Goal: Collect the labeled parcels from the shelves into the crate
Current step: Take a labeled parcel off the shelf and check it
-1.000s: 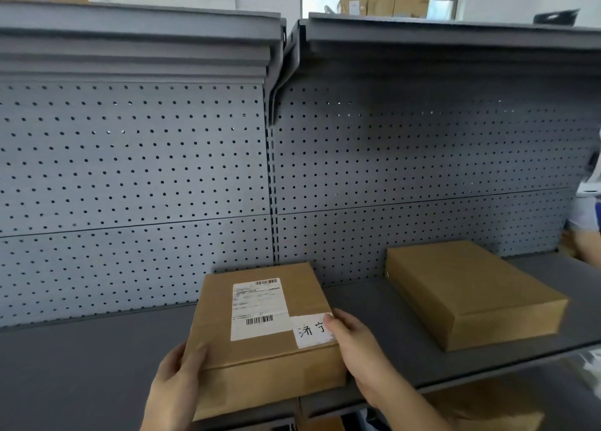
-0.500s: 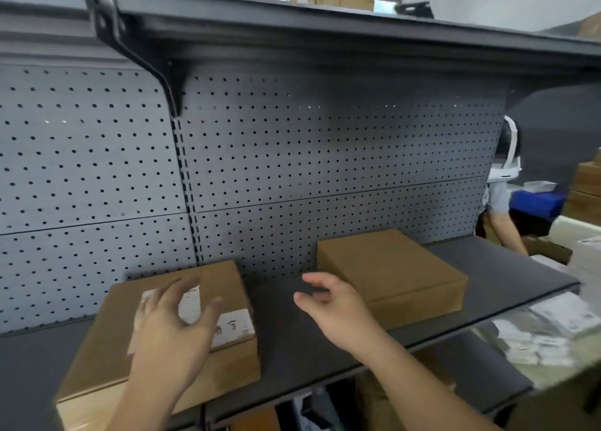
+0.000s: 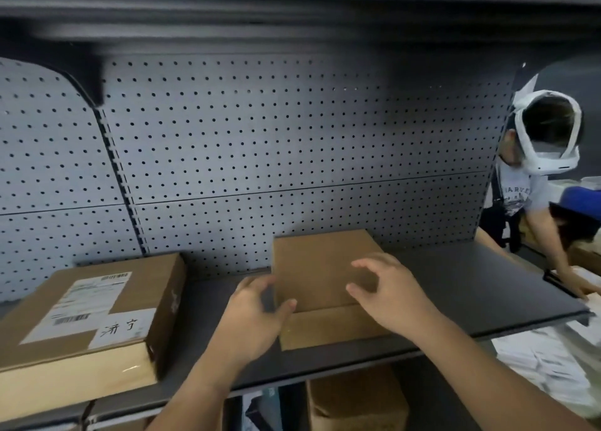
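Observation:
A brown parcel with a white shipping label and a handwritten tag (image 3: 97, 310) lies at the left of the grey shelf (image 3: 471, 294). A plain brown box (image 3: 322, 268) with no label showing sits in the middle of the shelf. My left hand (image 3: 257, 317) is at that box's front left corner, with the fingers beside its left side, the thumb over its top edge and a gap between them. My right hand (image 3: 387, 291) is over the box's top with spread, bent fingers. Neither hand grips anything. No crate is in view.
A pegboard back wall (image 3: 292, 154) and an upper shelf close in the space. Another person (image 3: 520, 196) in a white headset leans in at the right end. A cardboard box (image 3: 357, 404) sits on the lower level. White packets (image 3: 546, 359) lie at the lower right.
Both hands let go of the labeled parcel and moved right to the plain box. The view swung right, so the labeled parcel now lies at the left.

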